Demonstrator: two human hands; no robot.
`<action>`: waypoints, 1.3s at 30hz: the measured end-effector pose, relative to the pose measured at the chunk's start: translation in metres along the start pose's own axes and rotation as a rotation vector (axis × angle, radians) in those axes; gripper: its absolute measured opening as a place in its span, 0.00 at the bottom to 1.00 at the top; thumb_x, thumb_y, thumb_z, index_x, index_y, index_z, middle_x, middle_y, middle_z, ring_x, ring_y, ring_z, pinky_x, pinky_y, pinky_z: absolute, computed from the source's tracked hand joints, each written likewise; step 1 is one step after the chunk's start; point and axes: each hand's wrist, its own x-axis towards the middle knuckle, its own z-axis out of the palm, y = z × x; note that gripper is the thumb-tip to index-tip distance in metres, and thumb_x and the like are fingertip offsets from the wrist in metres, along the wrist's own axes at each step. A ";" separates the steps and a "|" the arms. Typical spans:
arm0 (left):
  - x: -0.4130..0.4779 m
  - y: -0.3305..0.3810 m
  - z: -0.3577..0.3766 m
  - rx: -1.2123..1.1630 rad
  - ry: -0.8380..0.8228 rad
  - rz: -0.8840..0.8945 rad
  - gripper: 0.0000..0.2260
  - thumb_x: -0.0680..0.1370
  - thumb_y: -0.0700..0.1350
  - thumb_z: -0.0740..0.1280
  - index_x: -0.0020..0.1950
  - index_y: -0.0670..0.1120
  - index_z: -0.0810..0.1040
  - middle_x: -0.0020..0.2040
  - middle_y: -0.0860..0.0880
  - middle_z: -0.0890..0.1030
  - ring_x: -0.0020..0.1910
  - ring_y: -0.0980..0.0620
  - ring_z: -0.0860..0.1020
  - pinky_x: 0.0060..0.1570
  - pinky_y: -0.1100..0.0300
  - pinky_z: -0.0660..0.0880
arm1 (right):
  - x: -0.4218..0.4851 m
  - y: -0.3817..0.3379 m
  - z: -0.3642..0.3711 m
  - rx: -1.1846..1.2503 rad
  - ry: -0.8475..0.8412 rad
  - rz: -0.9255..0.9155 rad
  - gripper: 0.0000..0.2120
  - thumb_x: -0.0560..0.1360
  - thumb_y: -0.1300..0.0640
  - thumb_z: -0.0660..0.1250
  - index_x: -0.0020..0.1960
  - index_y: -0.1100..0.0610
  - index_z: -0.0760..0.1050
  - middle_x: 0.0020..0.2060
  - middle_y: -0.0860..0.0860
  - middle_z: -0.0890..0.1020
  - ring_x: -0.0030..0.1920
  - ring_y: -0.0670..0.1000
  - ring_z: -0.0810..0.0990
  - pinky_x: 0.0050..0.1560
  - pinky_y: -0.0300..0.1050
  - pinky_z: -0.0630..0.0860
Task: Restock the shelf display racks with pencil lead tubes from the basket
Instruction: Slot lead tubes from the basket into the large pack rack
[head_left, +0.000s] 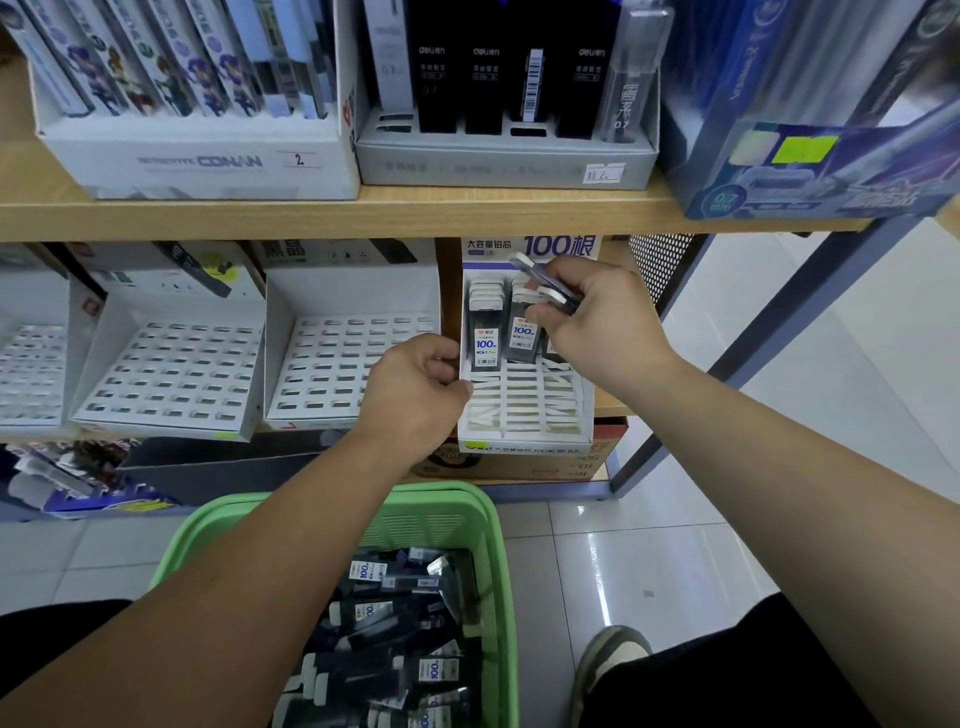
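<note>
At the slotted cardboard rack (524, 415), left hand (415, 387) round its wall, right hand (597, 312) round flat dark tubes (551, 292).

Bare forearms (270, 587), black trousers (753, 680), grey sneaker (608, 662).

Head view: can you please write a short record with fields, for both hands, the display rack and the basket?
left hand: grips the left wall of the display rack
right hand: holds a few lead tubes over the rack's back rows
rack filling: standing tubes at the back; front slots empty
basket: green, holds many loose tubes
neighbour racks: slots empty
</note>
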 end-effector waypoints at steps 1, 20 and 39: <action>0.000 0.000 0.000 -0.001 -0.001 -0.004 0.13 0.76 0.37 0.74 0.58 0.49 0.83 0.44 0.48 0.86 0.47 0.44 0.86 0.54 0.43 0.83 | 0.000 0.000 0.000 -0.001 -0.001 0.003 0.06 0.76 0.56 0.74 0.52 0.49 0.81 0.38 0.45 0.81 0.42 0.52 0.79 0.46 0.49 0.81; 0.000 0.001 0.001 0.012 0.007 0.016 0.14 0.75 0.37 0.75 0.50 0.57 0.82 0.42 0.52 0.86 0.44 0.47 0.85 0.53 0.44 0.83 | -0.002 0.002 -0.003 -0.013 -0.032 0.024 0.06 0.76 0.55 0.74 0.52 0.50 0.81 0.42 0.50 0.84 0.46 0.53 0.81 0.48 0.52 0.81; -0.004 0.001 0.000 0.027 0.010 0.014 0.12 0.75 0.38 0.75 0.57 0.48 0.83 0.41 0.51 0.85 0.46 0.46 0.85 0.53 0.47 0.83 | -0.006 -0.005 0.001 -0.103 -0.004 0.044 0.09 0.76 0.52 0.75 0.54 0.51 0.81 0.44 0.48 0.79 0.44 0.45 0.71 0.41 0.32 0.70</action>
